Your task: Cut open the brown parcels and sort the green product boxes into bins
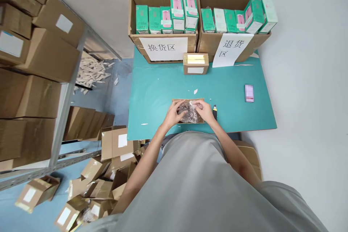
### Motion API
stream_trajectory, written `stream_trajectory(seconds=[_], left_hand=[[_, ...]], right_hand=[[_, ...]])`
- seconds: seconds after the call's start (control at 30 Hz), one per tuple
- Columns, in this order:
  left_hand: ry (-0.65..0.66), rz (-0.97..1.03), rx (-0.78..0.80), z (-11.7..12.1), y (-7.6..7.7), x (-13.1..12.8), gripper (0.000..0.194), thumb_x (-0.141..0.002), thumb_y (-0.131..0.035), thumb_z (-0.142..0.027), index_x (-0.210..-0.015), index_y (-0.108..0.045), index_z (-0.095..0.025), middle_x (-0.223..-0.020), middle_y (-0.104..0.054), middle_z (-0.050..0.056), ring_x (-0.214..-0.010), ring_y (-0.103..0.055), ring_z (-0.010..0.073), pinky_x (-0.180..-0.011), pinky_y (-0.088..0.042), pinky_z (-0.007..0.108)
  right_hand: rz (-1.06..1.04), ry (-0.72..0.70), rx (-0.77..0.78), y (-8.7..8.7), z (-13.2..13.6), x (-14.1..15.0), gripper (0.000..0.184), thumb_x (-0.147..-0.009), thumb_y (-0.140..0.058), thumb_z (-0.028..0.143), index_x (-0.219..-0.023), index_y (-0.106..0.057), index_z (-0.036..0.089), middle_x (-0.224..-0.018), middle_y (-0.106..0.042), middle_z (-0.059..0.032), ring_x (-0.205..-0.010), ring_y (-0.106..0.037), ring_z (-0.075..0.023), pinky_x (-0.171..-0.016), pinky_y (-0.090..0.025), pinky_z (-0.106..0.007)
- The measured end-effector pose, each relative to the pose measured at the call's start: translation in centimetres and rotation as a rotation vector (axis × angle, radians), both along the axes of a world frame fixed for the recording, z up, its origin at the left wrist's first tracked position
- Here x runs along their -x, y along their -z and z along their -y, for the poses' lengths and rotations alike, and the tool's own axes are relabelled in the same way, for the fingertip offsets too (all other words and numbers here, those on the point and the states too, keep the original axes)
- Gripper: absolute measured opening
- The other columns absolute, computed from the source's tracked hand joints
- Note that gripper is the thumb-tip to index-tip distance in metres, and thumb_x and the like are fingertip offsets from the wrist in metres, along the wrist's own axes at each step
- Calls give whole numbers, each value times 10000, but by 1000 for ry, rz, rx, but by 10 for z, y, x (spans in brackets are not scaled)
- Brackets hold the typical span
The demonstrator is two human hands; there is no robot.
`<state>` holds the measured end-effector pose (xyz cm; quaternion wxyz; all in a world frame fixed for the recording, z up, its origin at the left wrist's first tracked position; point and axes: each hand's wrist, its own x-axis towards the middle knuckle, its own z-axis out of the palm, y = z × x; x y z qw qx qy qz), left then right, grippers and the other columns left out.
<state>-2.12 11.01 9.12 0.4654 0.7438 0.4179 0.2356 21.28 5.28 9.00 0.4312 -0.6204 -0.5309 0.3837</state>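
A small open cardboard box (pixel 200 119) lies near the front edge of the green table, between my hands. Crinkled clear plastic wrap (pixel 189 113) fills most of it; whatever is under the wrap cannot be made out. My left hand (pixel 174 113) curls over the left side of the box, fingers and thumb bent against the wrap. On the opposite side, my right hand (pixel 204 110) pinches the wrap between thumb and fingers. A black and yellow utility knife (pixel 214 112) rests just right of my right hand.
A small taped box (pixel 195 68) stands mid-table. Behind it, two large cartons, the left (pixel 137 43) and right (pixel 243 57), hold green-and-white boxes. A phone (pixel 249 93) lies at right. Shelves of cartons (pixel 49 54) and piled boxes (pixel 102 189) are to the left.
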Motion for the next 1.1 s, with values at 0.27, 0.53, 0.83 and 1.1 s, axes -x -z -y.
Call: stream_trajectory(seconds=[0.27,0.53,0.83,1.1], left_hand=[[292,-372,42,-4,25,-3,599,-895,-850,-501,-1419,-794,-218,-1376,-773,184,-1352,-684,424,-1210,-514,528],[283,-581,55,6,33,-15,386,-945,-757,-291,-1312,-833,-199,-1314,-793,207,-1297,-737,426,-1127,-568,498],[-373,-128,-116,38,1,49,342,-1087,-610,-407,-1334,-765,-228,-1383,-775,147,-1289,-738,316,-1134,-606,504],[-591,-58,365,29,42,63,595,-1070,-522,-661,-1262,-744,-144,-1397,-771,223,-1347,-702,372,-1188,-542,529]], right_hand=[[894,-488,412,18,-8,43,340,-999,-636,112,-1278,-830,85,-1409,-720,-290,-1328,-663,-389,-1154,-494,-498],[1016,-472,515,24,-16,52,395,-975,-580,89,-1241,-872,94,-1310,-794,-330,-1330,-688,-471,-1107,-503,-655],[767,-150,66,-18,38,-34,459,-1153,-473,306,-1522,-721,191,-1574,-668,-182,-1491,-572,-335,-1263,-474,-501],[61,-6,469,71,39,-60,264,-908,-703,211,-1142,-824,194,-1133,-852,-155,-1155,-776,-335,-1166,-548,-509]])
